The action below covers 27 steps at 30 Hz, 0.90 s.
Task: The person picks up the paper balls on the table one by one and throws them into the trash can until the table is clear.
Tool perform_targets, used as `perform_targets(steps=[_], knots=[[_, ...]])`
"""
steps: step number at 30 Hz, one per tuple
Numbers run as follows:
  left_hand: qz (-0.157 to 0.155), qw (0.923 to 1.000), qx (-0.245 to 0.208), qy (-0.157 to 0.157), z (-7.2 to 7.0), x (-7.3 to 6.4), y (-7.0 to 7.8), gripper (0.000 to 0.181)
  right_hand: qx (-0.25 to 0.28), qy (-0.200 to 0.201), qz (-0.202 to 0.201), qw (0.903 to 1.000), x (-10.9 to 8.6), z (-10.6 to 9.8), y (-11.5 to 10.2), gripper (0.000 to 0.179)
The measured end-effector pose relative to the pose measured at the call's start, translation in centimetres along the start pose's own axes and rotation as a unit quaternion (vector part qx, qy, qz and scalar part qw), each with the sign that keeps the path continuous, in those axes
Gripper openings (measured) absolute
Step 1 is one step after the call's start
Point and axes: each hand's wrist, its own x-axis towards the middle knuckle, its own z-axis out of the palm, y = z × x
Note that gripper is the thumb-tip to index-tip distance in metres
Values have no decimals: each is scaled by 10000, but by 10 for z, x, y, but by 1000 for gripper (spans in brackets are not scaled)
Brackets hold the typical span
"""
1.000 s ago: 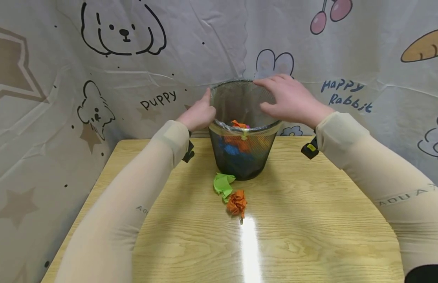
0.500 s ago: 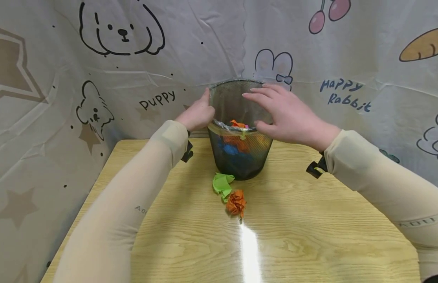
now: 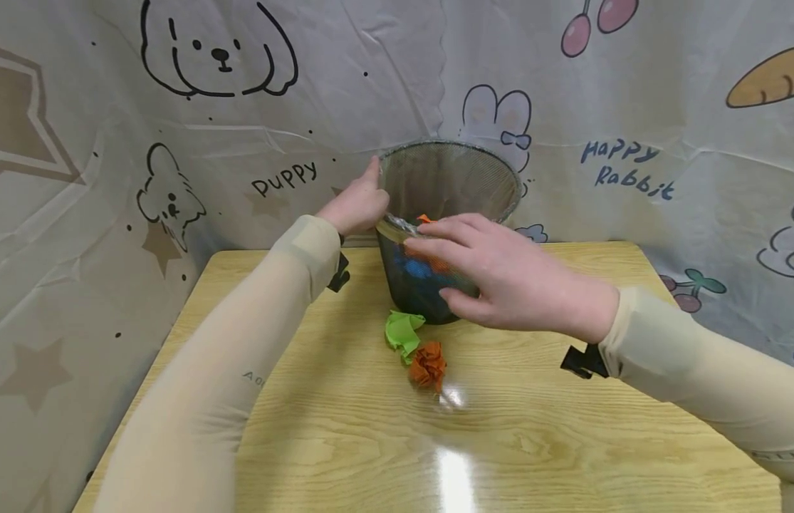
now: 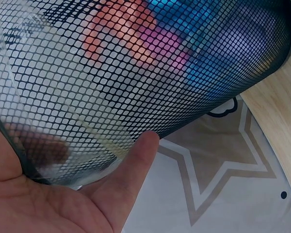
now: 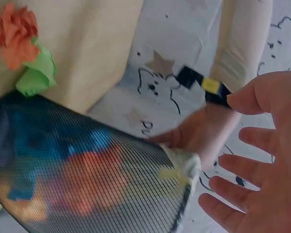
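Observation:
A black mesh wastebasket point(image 3: 463, 171) stands at the table's far side, with a clear bag over its rim. Crumpled blue, orange and pink paper shows through its mesh. My left hand point(image 3: 357, 205) grips the rim on the left; in the left wrist view the thumb point(image 4: 143, 150) lies along the outside and fingers show behind the mesh. My right hand point(image 3: 505, 274) hovers in front of the basket, holding nothing, its fingers spread in the right wrist view. In front of the basket lie a green crumpled paper point(image 3: 403, 331) and an orange paper ball point(image 3: 429, 365), side by side.
The wooden table point(image 3: 345, 420) ends just behind the basket. A printed curtain point(image 3: 345, 78) hangs behind and along the left side. A small black camera mount point(image 3: 585, 361) sits under the right wrist.
My right hand has come away from the basket's right rim, moving down and toward me. My left hand keeps its grip on the rim. The basket and both loose papers have stayed put.

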Motion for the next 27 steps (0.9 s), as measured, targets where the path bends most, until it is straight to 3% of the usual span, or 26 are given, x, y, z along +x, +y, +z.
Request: perform_targets(steps=[3,10,22,27], knots=[[-2,10000,-6,-35,0,1,0,75,71,-217,-43,9997,-6,10,-5,63],[2,10000,-1,-7,0,-1,1,75,231,-830,319,9958,-20,37,-7,64],[33,10000,-75,16,-1,0,0,76,490,-1679,747,9817,-47,104,0,62],[40,10000,-11,41,0,0,0,77,456,-1993,611,9770,-53,129,2,68]])
